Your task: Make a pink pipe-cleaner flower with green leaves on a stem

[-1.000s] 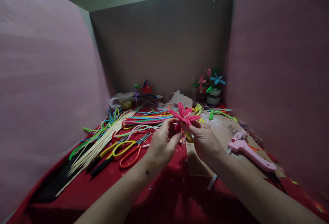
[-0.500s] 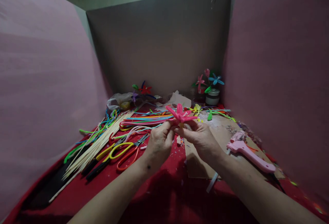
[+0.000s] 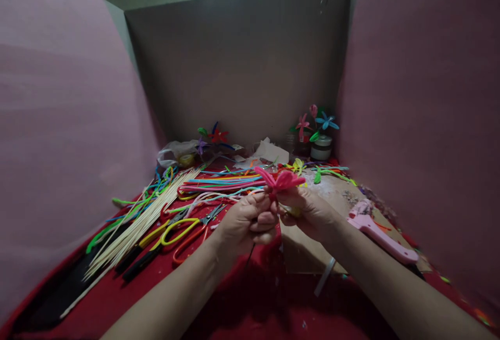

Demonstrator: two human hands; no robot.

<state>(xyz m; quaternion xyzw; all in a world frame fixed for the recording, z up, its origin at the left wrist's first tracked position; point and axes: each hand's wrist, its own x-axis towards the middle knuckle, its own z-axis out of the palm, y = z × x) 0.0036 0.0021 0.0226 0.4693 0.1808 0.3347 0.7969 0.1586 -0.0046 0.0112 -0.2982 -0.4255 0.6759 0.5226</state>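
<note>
Both hands meet at the middle of the red table (image 3: 250,298) and hold a pink pipe-cleaner flower (image 3: 280,179) by its base. My left hand (image 3: 244,221) is closed around the lower part, fingers curled. My right hand (image 3: 307,211) pinches the flower from the right, with a bit of yellow showing under its fingers. The petals stick up above the fingertips.
Bamboo skewers (image 3: 136,225), coloured pipe cleaners (image 3: 222,181) and scissors with yellow and orange handles (image 3: 183,229) lie to the left. A pink glue gun (image 3: 377,228) rests on cardboard (image 3: 336,194) at right. Finished flowers stand in a jar (image 3: 322,145) at the back. Pink panels wall in both sides.
Both hands have drawn closer together and lower, and the flower has tipped so its petals look more bunched. The view has shifted slightly.
</note>
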